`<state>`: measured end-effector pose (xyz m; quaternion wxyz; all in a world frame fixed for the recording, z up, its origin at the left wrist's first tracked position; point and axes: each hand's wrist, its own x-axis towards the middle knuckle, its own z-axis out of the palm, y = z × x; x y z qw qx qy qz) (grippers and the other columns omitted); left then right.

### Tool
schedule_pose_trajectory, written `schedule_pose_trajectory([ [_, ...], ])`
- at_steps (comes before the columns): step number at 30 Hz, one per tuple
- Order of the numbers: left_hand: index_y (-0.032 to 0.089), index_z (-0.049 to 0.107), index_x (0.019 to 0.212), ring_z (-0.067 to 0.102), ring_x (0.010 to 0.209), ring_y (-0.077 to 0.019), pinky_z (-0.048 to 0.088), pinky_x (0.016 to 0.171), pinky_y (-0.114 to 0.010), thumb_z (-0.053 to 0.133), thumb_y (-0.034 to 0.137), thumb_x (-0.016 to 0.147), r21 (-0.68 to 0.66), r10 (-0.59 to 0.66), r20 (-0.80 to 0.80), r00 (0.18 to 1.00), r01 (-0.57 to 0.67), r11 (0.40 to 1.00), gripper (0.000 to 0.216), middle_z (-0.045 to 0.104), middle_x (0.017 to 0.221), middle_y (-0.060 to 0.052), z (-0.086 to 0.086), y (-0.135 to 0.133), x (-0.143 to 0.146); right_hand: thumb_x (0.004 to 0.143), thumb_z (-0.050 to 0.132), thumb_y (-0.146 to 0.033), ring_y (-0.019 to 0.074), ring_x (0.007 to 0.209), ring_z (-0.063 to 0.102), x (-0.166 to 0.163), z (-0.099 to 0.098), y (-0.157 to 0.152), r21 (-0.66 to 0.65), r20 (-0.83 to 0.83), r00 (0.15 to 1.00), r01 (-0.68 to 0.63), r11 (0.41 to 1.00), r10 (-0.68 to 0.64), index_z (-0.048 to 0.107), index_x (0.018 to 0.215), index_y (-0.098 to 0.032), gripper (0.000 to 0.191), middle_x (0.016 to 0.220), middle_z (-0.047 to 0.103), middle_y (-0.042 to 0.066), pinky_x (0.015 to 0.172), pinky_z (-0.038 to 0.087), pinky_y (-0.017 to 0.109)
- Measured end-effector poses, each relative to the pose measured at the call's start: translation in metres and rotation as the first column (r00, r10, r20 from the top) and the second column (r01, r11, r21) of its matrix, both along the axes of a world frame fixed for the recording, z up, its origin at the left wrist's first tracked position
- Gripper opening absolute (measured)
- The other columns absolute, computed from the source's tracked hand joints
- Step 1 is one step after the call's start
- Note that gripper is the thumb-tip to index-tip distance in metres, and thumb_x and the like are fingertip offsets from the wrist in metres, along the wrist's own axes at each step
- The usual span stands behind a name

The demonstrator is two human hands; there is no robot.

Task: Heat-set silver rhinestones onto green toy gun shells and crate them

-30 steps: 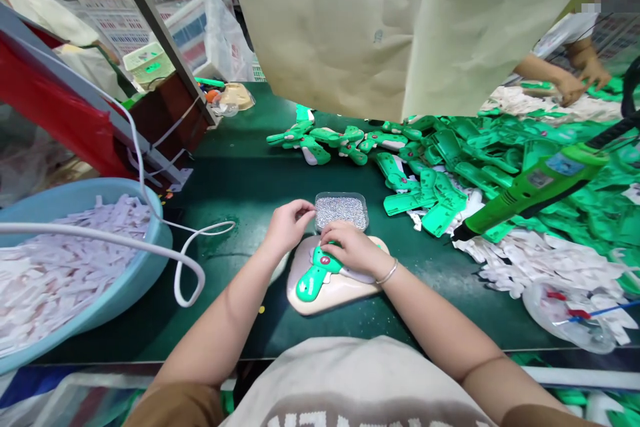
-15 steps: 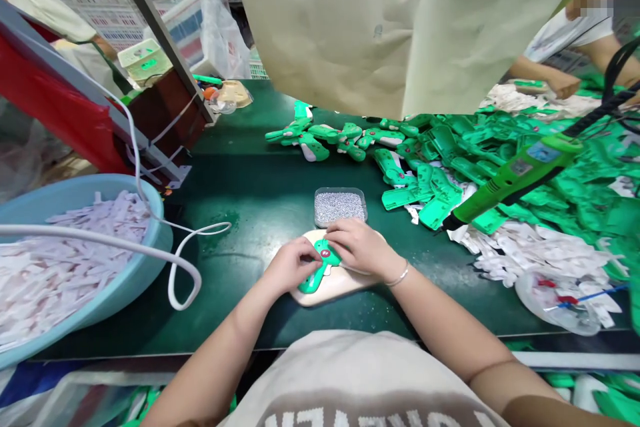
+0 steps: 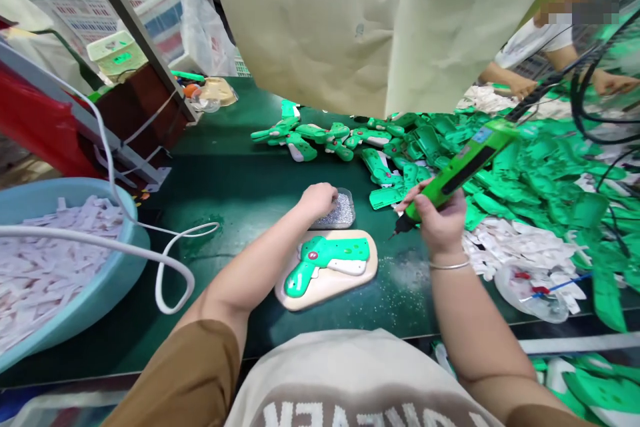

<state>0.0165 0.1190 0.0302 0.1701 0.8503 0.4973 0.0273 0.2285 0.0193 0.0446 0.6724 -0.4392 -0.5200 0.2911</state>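
A green toy gun body (image 3: 325, 258) lies flat in a beige jig (image 3: 350, 283) on the dark green table, with no hand on it. My left hand (image 3: 317, 200) reaches into the small clear tray of tiny silver screws (image 3: 344, 212), fingers curled down into them. My right hand (image 3: 441, 217) is wrapped round the lower end of a green electric screwdriver (image 3: 463, 163), which hangs from black cables; its tip points down-left, above the table right of the jig.
A pile of green toy parts (image 3: 500, 167) and white scraps (image 3: 520, 250) fills the right side. A blue basin of white strips (image 3: 55, 260) and a white hose (image 3: 165, 267) lie left. A beige sheet (image 3: 375, 20) hangs ahead. Another person's hands (image 3: 520, 85) work far right.
Both hands have left the toy in the jig. My left hand went to the screw tray and my right hand took hold of the hanging screwdriver and pulled it closer.
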Motion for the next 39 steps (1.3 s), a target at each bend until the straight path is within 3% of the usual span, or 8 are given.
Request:
schedule_pose_trajectory([
  [4, 0.018, 0.077, 0.082, 0.071, 0.094, -0.0282, 0.051, 0.077, -0.031, 0.069, 0.014, 0.077, -0.001, -0.022, -0.075, 0.997, 0.022, 1.000, 0.011, 0.077, 0.093, -0.010, -0.012, 0.010, 0.013, 0.074, 0.062, -0.082, 0.0106, 0.042, 0.050, -0.047, -0.006, -0.007, 0.126, -0.206, 0.950, -0.214, 0.969, 0.236, 0.059, 0.094, -0.025, 0.061, 0.063, 0.054, -0.006, 0.037, 0.041, 0.024],
  [11, 0.019, 0.077, 0.092, 0.070, 0.097, -0.0269, 0.049, 0.079, -0.032, 0.055, 0.017, 0.090, 0.067, -0.007, -0.060, 0.998, 0.011, 0.998, 0.022, 0.078, 0.098, -0.009, -0.017, 0.004, -0.004, 0.069, 0.073, -0.076, 0.0112, 0.040, 0.051, -0.060, -0.022, -0.005, 0.153, -0.258, 0.958, -0.085, 0.985, 0.123, 0.061, 0.073, -0.021, 0.056, 0.056, 0.054, -0.004, 0.034, 0.041, 0.023],
  [19, 0.018, 0.075, 0.095, 0.071, 0.091, -0.0218, 0.050, 0.076, -0.028, 0.063, 0.013, 0.087, 0.075, 0.028, 0.095, 0.995, -0.035, 0.997, 0.015, 0.077, 0.096, -0.008, -0.012, -0.008, -0.014, 0.077, 0.069, -0.071, 0.0117, 0.038, 0.053, -0.059, -0.039, -0.001, 0.160, -0.203, 0.955, -0.183, 0.970, 0.214, 0.064, 0.071, -0.019, 0.052, 0.053, 0.058, -0.002, 0.032, 0.040, 0.021],
  [22, 0.018, 0.074, 0.080, 0.068, 0.077, -0.0173, 0.050, 0.070, -0.024, 0.071, 0.019, 0.083, 0.037, 0.076, 0.302, 0.950, -0.092, 0.995, 0.005, 0.076, 0.081, -0.003, -0.006, -0.028, -0.036, 0.078, 0.069, -0.069, 0.0112, 0.039, 0.053, -0.059, -0.043, -0.001, 0.158, -0.173, 0.955, -0.214, 0.964, 0.240, 0.064, 0.072, -0.019, 0.050, 0.054, 0.058, -0.001, 0.032, 0.040, 0.021],
  [25, 0.019, 0.074, 0.070, 0.064, 0.063, -0.0154, 0.050, 0.061, -0.024, 0.076, 0.026, 0.077, -0.075, 0.178, 0.561, 0.808, -0.164, 0.984, 0.010, 0.072, 0.066, 0.000, -0.002, -0.062, -0.068, 0.078, 0.070, -0.068, 0.0110, 0.039, 0.053, -0.059, -0.046, -0.001, 0.161, -0.167, 0.947, -0.251, 0.955, 0.276, 0.065, 0.072, -0.019, 0.050, 0.054, 0.058, -0.001, 0.033, 0.040, 0.021],
  [31, 0.021, 0.077, 0.067, 0.067, 0.067, -0.0173, 0.054, 0.064, -0.026, 0.075, 0.035, 0.079, -0.155, 0.266, 0.733, 0.626, -0.227, 0.961, 0.019, 0.074, 0.071, -0.004, -0.017, -0.146, -0.113, 0.071, 0.068, -0.080, 0.0136, 0.035, 0.053, -0.051, -0.034, 0.001, 0.074, -0.180, 0.940, -0.281, 0.957, 0.290, 0.061, 0.079, -0.021, 0.060, 0.050, 0.058, -0.003, 0.032, 0.042, 0.023],
  [35, 0.023, 0.079, 0.072, 0.066, 0.067, -0.0161, 0.054, 0.063, -0.026, 0.073, 0.033, 0.082, -0.123, 0.261, 0.762, 0.592, -0.263, 0.957, 0.015, 0.072, 0.074, -0.004, -0.036, -0.174, -0.115, 0.072, 0.071, -0.075, 0.0134, 0.036, 0.054, -0.046, -0.016, 0.002, 0.151, -0.147, 0.951, -0.250, 0.956, 0.272, 0.054, 0.084, -0.024, 0.055, 0.049, 0.056, -0.007, 0.040, 0.047, 0.025],
  [39, 0.022, 0.077, 0.071, 0.060, 0.060, -0.0129, 0.048, 0.056, -0.023, 0.071, 0.027, 0.080, -0.152, 0.268, 0.728, 0.632, -0.232, 0.961, 0.012, 0.069, 0.074, -0.003, -0.040, -0.172, -0.113, 0.076, 0.068, -0.075, 0.0124, 0.041, 0.053, -0.055, -0.018, 0.003, 0.175, -0.117, 0.968, -0.198, 0.964, 0.221, 0.053, 0.087, -0.026, 0.052, 0.053, 0.056, -0.008, 0.042, 0.047, 0.025],
])
